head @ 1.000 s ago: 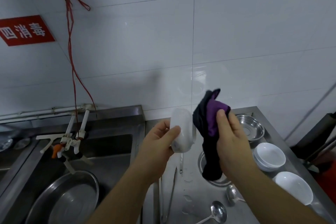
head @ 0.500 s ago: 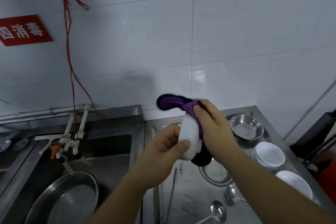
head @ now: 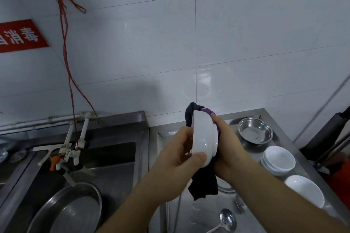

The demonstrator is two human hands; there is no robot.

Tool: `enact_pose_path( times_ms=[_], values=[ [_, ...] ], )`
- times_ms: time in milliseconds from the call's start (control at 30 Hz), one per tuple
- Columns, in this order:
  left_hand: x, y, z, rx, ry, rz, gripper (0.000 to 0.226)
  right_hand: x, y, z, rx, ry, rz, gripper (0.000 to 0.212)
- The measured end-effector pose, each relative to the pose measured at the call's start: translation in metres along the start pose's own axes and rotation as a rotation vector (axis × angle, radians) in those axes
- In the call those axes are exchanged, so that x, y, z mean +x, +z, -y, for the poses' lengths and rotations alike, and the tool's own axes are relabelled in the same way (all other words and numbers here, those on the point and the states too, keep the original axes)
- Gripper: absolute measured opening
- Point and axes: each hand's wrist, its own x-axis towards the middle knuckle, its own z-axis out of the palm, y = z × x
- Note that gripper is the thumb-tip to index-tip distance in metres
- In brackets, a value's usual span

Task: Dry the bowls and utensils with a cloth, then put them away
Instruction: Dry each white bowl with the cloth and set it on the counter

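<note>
Left hand (head: 178,159) gripping white bowl (head: 203,141), right hand (head: 230,149) clutching dark cloth (head: 205,181); red sign (head: 19,36) "消毒".

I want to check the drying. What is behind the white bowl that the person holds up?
Behind the white bowl lies the dark and purple cloth, pressed by the right hand; the left hand grips the rim. The bowl's inside faces away and is hidden.

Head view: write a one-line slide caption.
Left hand holds a white bowl on edge while the right hand presses a dark cloth against its base.
</note>
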Motion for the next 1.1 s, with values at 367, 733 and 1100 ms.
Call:
enact_pose_path(
  times_ms=[367, 733, 1100],
  values=[
    [0.005, 0.012, -0.006, -0.160, -0.020, -0.220, 0.055, -0.013, 0.014, 0.012, -0.138, -0.204, -0.028, 0.036],
    [0.010, 0.005, -0.009, -0.092, -0.002, -0.183, 0.043, -0.007, 0.006, 0.004, 0.073, -0.041, -0.130, 0.040],
    [0.009, -0.007, -0.002, -0.356, -0.098, -0.121, 0.033, -0.011, 0.011, 0.002, 0.031, -0.106, -0.241, 0.029]
  ],
)
